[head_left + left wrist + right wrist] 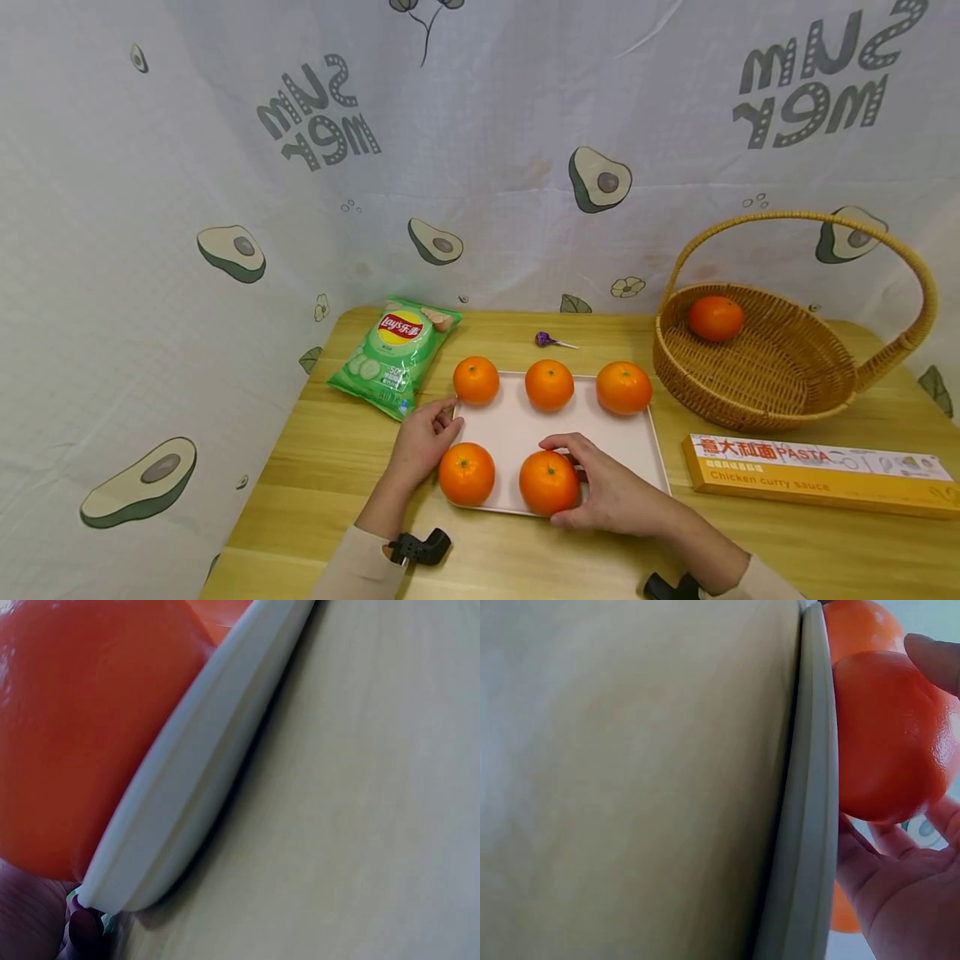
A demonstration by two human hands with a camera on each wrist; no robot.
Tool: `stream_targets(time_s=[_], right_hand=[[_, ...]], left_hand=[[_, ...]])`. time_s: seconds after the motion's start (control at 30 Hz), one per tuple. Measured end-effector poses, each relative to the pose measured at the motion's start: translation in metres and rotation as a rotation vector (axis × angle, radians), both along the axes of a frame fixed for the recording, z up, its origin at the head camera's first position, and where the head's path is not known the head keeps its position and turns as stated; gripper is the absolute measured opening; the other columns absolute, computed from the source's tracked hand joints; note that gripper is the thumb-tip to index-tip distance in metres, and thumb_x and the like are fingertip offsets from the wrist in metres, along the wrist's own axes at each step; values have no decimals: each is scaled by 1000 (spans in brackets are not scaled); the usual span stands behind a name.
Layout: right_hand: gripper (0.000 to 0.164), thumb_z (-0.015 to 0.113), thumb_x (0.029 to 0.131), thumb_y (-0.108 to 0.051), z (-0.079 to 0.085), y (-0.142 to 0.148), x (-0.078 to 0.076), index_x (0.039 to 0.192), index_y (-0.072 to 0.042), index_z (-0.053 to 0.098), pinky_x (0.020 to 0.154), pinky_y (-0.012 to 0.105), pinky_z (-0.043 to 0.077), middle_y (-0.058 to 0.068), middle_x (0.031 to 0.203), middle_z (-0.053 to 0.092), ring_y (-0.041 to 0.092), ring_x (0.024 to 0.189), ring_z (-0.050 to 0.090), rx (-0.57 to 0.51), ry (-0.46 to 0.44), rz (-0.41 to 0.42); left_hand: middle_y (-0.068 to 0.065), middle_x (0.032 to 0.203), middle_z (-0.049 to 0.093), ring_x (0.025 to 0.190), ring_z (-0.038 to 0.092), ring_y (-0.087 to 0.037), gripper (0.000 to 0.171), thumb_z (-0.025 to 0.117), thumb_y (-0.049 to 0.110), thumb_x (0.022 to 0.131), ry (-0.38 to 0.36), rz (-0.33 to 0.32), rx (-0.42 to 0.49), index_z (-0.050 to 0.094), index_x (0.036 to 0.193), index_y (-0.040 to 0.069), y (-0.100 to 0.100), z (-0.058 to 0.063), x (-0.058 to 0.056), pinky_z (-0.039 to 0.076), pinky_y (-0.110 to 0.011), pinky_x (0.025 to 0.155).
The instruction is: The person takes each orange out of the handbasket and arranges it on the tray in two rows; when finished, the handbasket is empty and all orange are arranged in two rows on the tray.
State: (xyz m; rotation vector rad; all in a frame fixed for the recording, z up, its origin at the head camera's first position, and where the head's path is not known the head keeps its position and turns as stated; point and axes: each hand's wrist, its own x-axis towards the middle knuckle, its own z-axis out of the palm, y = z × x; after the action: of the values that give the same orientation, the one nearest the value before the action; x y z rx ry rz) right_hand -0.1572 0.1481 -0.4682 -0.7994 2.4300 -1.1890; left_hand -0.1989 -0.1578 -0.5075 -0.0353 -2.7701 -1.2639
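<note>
At the far left of the wooden table (315,467) a green crisp bag (395,353) lies flat, just beside the tray's back left corner; next comes the left hand (424,442), fingers loosely bent and resting against the left edge of the pale tray (510,425), clasping nothing that can be seen; the left wrist view shows only a fingertip at the tray's rim (202,780) with an orange (82,727) looming above it. On the tray sit five oranges: three in the back row, at left (476,380), middle (549,384) and right (624,387), and two in the front row; the front left orange (467,473) lies free, just beside the left hand; the front right orange (549,482) is held by the right hand (611,496), fingers curled over its top and thumb at its near side, the fruit sitting on the tray's front edge; the right wrist view shows the same orange (889,739) cupped in the palm (900,900). Behind the tray lies a small purple lollipop (547,339); to the right stands a wicker basket (780,375) with one orange (716,317) inside; in front of the basket lies a yellow pasta box (817,475).
</note>
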Motion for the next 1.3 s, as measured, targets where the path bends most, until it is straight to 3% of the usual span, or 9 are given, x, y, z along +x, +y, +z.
stream_targets(time_s=[0.13, 0.37, 0.63, 0.77, 0.93, 1.13, 1.3], right_hand=[[88, 89, 75, -43, 3, 2, -1, 146, -17, 44, 104, 32, 49, 2, 142, 53, 29, 128, 58, -26, -30, -16], [87, 89, 77, -39, 22, 19, -10, 146, -12, 43, 106, 48, 48, 17, 148, 48, 42, 133, 54, -84, 24, -13], [88, 87, 79, -41, 68, 58, -28, 147, -8, 42, 105, 59, 46, 18, 148, 48, 46, 131, 56, 65, 135, -123], [85, 86, 81, -41, 89, 78, -44, 147, -6, 44, 102, 64, 47, 21, 145, 47, 50, 129, 55, 149, 206, -176], [83, 82, 84, -43, 103, 106, -72, 147, -5, 43, 102, 69, 43, 25, 144, 48, 51, 131, 51, 261, 276, -265], [91, 80, 85, -50, 104, 140, -109, 147, 4, 40, 101, 73, 39, 36, 145, 39, 54, 128, 45, 383, 283, -348], [98, 77, 85, -56, 99, 164, -130, 148, 7, 36, 94, 71, 45, 42, 145, 31, 57, 122, 42, 432, 257, -405]], left_hand=[[0, 84, 63, 71, 52, -12, 34, 74, 21, 93, 3, -6, 0, 72, 125, 9, -1, -1, 0, 46, -20, 64], [1, 84, 63, 71, 52, -11, 34, 73, 22, 93, 12, -4, 9, 72, 124, 9, -1, -1, -1, 45, -20, 64], [1, 84, 64, 71, 53, -11, 33, 73, 22, 93, 16, 0, 6, 72, 123, 9, -2, -2, -2, 47, -20, 64], [1, 84, 64, 71, 53, -11, 33, 73, 23, 93, 13, 2, 6, 72, 124, 9, -2, -2, -2, 47, -20, 64], [0, 85, 64, 71, 53, -12, 33, 73, 22, 94, 6, 7, 10, 72, 124, 10, -3, -2, -2, 47, -20, 64], [0, 85, 64, 71, 53, -11, 33, 73, 22, 93, 8, -1, 5, 72, 123, 9, -3, -3, -2, 47, -20, 65], [0, 84, 64, 72, 53, -11, 33, 74, 22, 93, 6, -7, 10, 72, 123, 9, -2, -3, -2, 46, -20, 65]])
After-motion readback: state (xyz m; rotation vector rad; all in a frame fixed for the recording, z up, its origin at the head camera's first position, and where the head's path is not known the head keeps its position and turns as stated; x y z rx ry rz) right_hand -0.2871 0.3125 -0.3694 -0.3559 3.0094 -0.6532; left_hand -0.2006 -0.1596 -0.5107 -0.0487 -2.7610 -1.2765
